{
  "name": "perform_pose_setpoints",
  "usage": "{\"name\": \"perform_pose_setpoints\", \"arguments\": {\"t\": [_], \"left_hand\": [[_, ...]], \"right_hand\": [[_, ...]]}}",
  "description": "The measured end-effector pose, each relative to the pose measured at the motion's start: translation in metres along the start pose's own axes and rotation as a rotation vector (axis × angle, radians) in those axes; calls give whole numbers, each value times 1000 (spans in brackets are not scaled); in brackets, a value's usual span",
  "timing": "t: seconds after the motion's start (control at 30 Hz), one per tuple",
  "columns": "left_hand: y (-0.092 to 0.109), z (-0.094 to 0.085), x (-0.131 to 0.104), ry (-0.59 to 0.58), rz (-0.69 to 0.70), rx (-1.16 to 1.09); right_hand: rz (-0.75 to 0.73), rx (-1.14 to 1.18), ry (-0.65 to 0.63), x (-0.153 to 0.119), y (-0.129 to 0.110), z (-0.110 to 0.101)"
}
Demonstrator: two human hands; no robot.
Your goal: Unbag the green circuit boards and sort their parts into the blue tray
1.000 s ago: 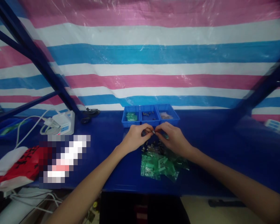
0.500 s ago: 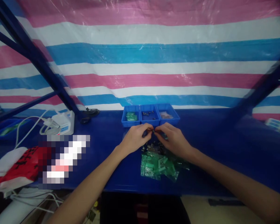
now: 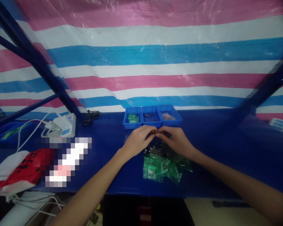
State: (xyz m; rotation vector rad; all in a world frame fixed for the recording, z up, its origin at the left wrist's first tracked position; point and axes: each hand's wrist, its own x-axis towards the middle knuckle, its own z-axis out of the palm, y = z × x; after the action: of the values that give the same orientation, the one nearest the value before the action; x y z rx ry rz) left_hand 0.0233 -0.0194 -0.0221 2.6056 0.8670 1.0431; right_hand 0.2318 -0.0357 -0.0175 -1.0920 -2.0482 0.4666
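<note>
My left hand (image 3: 139,140) and my right hand (image 3: 175,139) meet fingertip to fingertip over the blue table. Both are pinched on something small between them, too tiny to make out. Just below the hands lie small dark metal parts (image 3: 158,152). Nearer the table's front edge is a pile of clear bags with green pieces (image 3: 161,169). Behind the hands stand three blue bins: the left one (image 3: 132,126) holds green bags, the middle one (image 3: 152,123) a few small metal parts, the right one (image 3: 176,121) a pale, pinkish bag.
A white power strip (image 3: 69,125) with cables lies at the left, near a red and white bag (image 3: 30,168). Black cable items (image 3: 93,113) rest at the back left. Blue frame posts (image 3: 46,75) rise before a striped sheet (image 3: 155,53).
My fingertips have come together, and the right hand's fingers have straightened a little and turned more level. The view has shifted slightly.
</note>
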Motion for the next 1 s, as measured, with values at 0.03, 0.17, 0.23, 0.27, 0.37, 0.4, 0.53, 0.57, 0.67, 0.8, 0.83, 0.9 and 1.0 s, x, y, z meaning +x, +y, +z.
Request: {"name": "perform_pose_setpoints", "arguments": {"t": [0.03, 0.17, 0.23, 0.27, 0.37, 0.4, 0.53, 0.57, 0.67, 0.8, 0.83, 0.9, 1.0], "left_hand": [[1, 0, 0, -9, 4, 18], [5, 0, 1, -2, -4, 107], [7, 0, 2, -16, -32, 171], [7, 1, 2, -31, -44, 208], [5, 1, 1, -71, -52, 301], [5, 1, 1, -77, -50, 319], [3, -2, 1, -89, -55, 324], [3, -3, 1, -99, -55, 315], [3, -4, 0, -165, -23, 294], [5, -2, 0, -215, -16, 279], [5, -3, 0, -213, -23, 283], [2, -5, 1, -196, -39, 307], [-7, -13, 1, -155, -69, 352]], "right_hand": [[-7, -16, 11, 0, 0, -1], [-44, -74, 35, 0, 0, -3], [-61, -84, 17, 1, 2, -3], [-71, -91, 5, 1, 4, -2], [-102, -144, -1, 0, 7, 1], [-109, -167, 8, 0, 8, 2], [-148, -207, 39, 0, 7, 2], [-156, -200, 42, 1, 6, 2], [-183, -165, 43, 0, 3, 0], [-242, -134, 55, 1, 1, -4], [-251, -144, 59, 5, 2, -6], [-260, -205, 72, 18, 5, -9], [-273, -375, 48, 48, 16, -17]]}}
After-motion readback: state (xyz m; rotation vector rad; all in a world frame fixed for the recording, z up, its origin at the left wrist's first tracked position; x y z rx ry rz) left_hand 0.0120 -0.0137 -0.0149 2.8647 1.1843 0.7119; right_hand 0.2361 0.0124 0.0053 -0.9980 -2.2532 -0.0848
